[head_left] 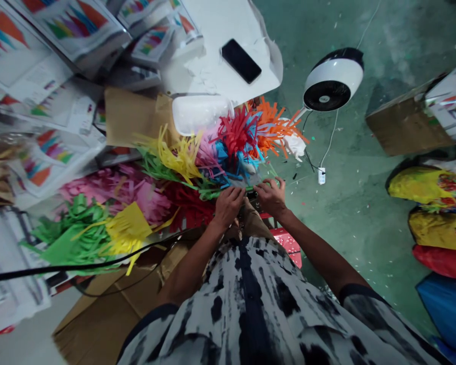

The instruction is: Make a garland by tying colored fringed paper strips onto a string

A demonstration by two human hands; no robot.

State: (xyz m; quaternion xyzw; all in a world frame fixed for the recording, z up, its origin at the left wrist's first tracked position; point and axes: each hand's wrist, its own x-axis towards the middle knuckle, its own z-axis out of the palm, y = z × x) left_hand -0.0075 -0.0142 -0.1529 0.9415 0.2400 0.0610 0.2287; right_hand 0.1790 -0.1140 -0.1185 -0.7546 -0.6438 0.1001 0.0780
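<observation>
My left hand (pixel 229 207) and my right hand (pixel 272 198) are side by side in front of my body, fingers bent and pinching. Between them runs the edge of a green fringed paper strip (pixel 251 189); my fingers partly cover it. Thin green strands stick out beyond my right hand. Just past my hands lies a heap of cut tissue-paper fringe: blue (pixel 223 157), red (pixel 237 133), orange (pixel 271 126), pink (pixel 207 152) and yellow (pixel 180 156). Dark red fringe (pixel 192 203) lies left of my left hand.
A white table (pixel 216 30) carries a black phone (pixel 241 61), a clear plastic tub (pixel 201 114) and printed packs (pixel 49 157). More green fringe (pixel 76 238) lies left. A black cable (pixel 99 263) crosses there. A white fan (pixel 334 76) and a carton (pixel 406 121) stand right.
</observation>
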